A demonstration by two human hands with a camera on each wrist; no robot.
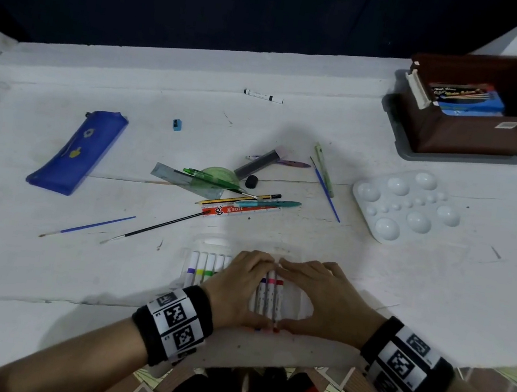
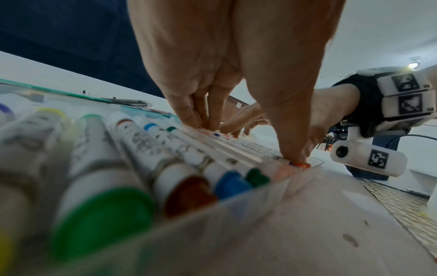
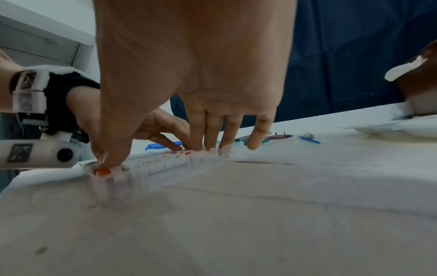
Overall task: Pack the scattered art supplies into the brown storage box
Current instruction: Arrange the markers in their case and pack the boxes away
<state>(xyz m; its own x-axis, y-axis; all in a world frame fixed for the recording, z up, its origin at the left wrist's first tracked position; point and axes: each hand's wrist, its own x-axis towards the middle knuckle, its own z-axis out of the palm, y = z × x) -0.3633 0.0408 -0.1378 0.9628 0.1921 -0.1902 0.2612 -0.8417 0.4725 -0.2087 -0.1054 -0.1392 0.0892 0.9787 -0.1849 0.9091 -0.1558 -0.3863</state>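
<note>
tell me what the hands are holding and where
Both the left hand and right hand pinch the markers lengthwise, thumbs on near caps, fingers on far ends.

Soft, even light covers the white table (image 1: 371,278), with a faint shadow at its middle. Its far edge bows from lens distortion. In the left wrist view the nearest markers (image 2: 101,214) are blurred and a ceiling lamp (image 2: 413,65) glares.

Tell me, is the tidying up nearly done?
Not nearly. Only a blue packet lies in the brown storage box. The left hand and right hand pinch the marker set at the near edge of the table. The pencil case, palette, sharpener, brushes, pens and rulers lie scattered.
</note>
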